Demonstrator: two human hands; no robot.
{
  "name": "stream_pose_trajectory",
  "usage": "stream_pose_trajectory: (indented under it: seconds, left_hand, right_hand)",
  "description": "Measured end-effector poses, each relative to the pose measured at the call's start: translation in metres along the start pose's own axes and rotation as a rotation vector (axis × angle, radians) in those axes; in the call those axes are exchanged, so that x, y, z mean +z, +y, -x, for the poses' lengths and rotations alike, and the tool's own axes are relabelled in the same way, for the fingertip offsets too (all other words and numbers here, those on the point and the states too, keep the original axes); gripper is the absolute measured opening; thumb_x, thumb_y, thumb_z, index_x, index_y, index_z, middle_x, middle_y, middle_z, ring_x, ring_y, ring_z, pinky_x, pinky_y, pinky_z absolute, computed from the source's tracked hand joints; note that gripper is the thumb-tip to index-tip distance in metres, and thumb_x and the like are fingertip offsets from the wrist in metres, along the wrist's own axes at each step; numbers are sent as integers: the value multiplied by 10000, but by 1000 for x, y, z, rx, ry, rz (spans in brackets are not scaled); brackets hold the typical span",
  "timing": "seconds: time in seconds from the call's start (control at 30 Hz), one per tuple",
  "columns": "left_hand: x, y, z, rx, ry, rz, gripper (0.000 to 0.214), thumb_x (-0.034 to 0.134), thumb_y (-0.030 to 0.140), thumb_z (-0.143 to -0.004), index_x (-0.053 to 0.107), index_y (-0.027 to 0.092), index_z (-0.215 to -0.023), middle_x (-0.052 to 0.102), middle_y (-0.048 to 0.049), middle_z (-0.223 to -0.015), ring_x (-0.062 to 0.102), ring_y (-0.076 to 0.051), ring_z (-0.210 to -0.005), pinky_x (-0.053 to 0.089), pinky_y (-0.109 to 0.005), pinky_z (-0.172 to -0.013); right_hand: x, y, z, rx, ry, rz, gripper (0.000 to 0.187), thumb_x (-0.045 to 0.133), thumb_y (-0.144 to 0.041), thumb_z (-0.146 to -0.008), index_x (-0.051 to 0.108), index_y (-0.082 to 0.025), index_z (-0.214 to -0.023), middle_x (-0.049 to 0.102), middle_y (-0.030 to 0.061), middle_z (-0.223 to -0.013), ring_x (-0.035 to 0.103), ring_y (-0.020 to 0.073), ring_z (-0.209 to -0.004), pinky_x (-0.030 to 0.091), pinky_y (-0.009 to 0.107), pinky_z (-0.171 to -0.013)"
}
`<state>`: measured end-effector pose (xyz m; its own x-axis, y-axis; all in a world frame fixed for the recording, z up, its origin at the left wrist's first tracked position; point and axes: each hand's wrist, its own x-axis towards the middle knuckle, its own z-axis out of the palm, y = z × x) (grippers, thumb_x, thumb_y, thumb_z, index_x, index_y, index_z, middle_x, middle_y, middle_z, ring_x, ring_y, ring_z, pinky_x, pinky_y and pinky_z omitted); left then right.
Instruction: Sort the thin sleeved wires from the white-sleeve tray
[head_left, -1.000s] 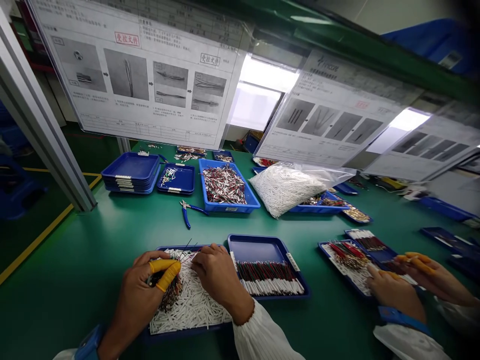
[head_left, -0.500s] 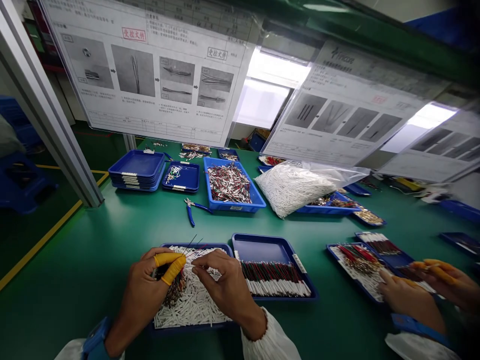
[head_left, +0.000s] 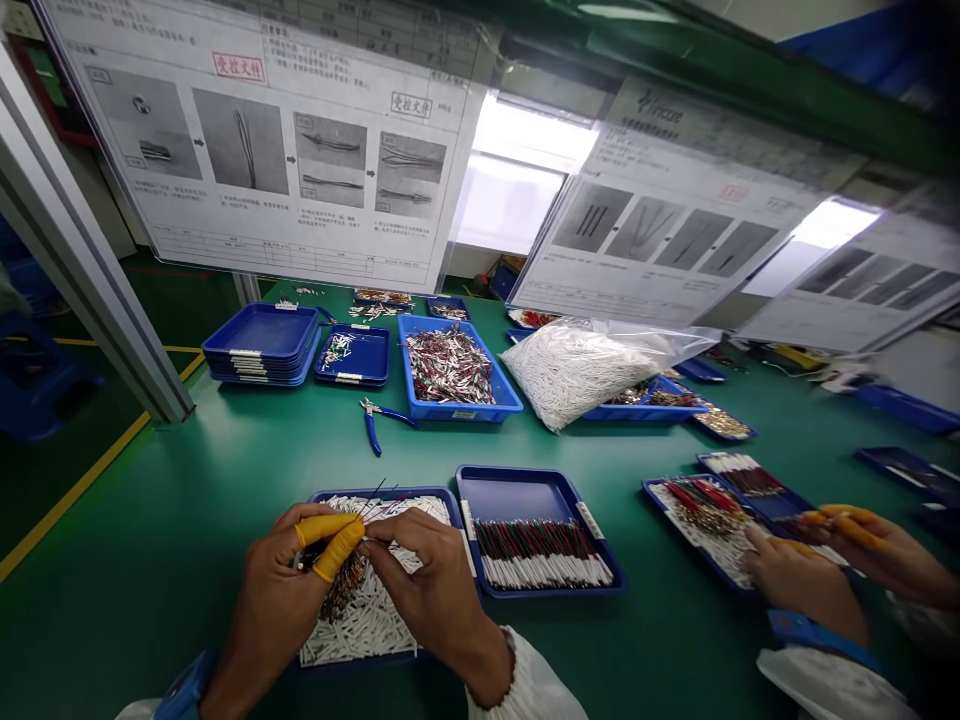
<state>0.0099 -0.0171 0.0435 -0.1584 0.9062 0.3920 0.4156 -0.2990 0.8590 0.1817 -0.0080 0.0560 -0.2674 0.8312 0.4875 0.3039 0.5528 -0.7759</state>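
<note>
My left hand [head_left: 277,590], with yellow finger cots on two fingers, grips a bundle of thin dark wires with metal ends [head_left: 342,588]. My right hand [head_left: 427,590] sits against it, its fingertips pinching at thin wires [head_left: 373,503] that stick up from the bundle. Beneath both hands lies a blue tray [head_left: 382,494] heaped with white sleeves [head_left: 360,630]. To the right, a second blue tray [head_left: 510,497] holds a neat row of red and green wires with white sleeves [head_left: 536,555]. Gloved fingers of a co-worker's hands [head_left: 840,550] work over trays at the right.
The green workbench [head_left: 150,560] carries blue trays of wires, a stack of blue trays [head_left: 259,345], blue-handled pliers [head_left: 379,420] and a clear bag of white sleeves [head_left: 577,375]. Instruction sheets [head_left: 262,150] hang above. A metal post [head_left: 82,250] stands at the left.
My right hand has moved left and closed in on the wires at my left hand. The head view has shifted slightly, and my left hand keeps its grip on the bundle.
</note>
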Motion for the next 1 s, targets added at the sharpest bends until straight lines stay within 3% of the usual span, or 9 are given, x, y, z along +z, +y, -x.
stream_pose_trajectory:
  seconds: [0.47,0.73,0.83,1.0]
  left_hand:
    - [1,-6,1,9,20,17,186,745,415,-740,815,265,-825,761,-38,-857,738,-211,-802,625,-290,-711]
    - [1,-2,2,-10,3,14,290,750,545,-729,818,273,-804,764,-42,-845,733,-219,-797,630,-317,-728]
    - [1,0,1,-56,9,41,325,768,572,-703,819,263,-793,755,-47,-837,728,-217,-773,629,-304,-697]
    - [1,2,-1,-166,18,111,319,803,561,-659,817,258,-754,740,-42,-839,729,-218,-754,626,-280,-631]
  right_hand:
    - [-1,5,2,7,9,12,118,720,-217,-885,796,-235,-974,804,72,-844,735,232,-764,570,347,-713]
    - [3,2,2,32,42,-45,120,725,-288,-892,808,-250,-970,807,67,-822,734,229,-718,571,348,-679]
    - [0,4,3,106,71,-124,145,737,-241,-871,807,-258,-997,809,64,-881,741,238,-795,580,365,-740]
    - [-13,7,-3,415,275,-441,174,784,-337,-826,795,-217,-952,790,65,-879,721,239,-843,576,370,-777]
